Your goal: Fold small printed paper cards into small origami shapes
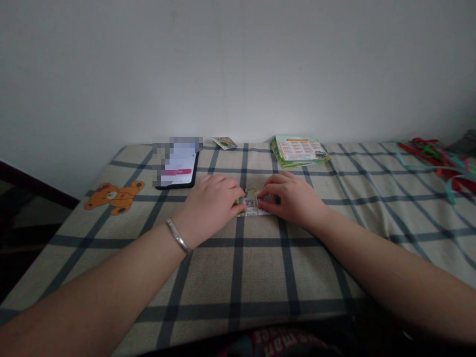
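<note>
A small folded printed paper [253,203], green and white, lies flat on the checked cloth [260,267] in the middle. My left hand [210,204] presses its left end with curled fingers; a silver bangle sits on that wrist. My right hand [293,198] pinches and presses the paper's right end with its fingertips. Both hands rest on the cloth, and much of the paper is hidden under the fingers.
A stack of printed leaflets [299,150] lies at the back right of centre. One small folded paper [224,143] sits near the wall. A phone [177,168] with a lit screen lies back left. Red and green ribbons [439,156] lie at the far right. A bear print [113,196] marks the cloth.
</note>
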`<move>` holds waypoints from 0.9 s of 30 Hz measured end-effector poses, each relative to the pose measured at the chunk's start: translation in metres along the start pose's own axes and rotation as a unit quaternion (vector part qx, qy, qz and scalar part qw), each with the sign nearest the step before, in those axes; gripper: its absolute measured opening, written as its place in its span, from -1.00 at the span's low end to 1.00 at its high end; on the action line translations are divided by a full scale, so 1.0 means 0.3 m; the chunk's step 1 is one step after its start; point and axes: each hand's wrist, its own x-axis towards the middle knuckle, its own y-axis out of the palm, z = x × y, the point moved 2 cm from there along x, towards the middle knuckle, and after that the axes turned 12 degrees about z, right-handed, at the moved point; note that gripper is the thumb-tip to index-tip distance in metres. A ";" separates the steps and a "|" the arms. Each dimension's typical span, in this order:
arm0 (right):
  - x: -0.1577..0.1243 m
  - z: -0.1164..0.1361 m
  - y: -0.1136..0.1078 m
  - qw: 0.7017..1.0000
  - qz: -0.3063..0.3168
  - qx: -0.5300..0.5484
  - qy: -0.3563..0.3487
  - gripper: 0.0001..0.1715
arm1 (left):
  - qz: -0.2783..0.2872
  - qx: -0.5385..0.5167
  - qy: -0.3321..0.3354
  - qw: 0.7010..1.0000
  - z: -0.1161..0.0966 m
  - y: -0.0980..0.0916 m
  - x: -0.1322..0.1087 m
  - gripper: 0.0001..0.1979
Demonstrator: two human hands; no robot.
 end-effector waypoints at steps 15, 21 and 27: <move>-0.002 0.021 -0.002 1.000 -0.005 -0.005 0.023 -0.68 | 0.000 0.034 -0.007 0.999 -0.025 -0.003 -0.010 -0.73; -0.004 0.019 -0.004 1.000 -0.001 -0.013 0.019 -0.63 | 0.012 0.031 -0.006 0.999 -0.022 -0.005 -0.013 -0.70; -0.006 0.022 -0.006 0.999 0.005 -0.027 0.017 -0.62 | 0.010 0.031 -0.002 0.999 -0.025 0.004 -0.021 -0.70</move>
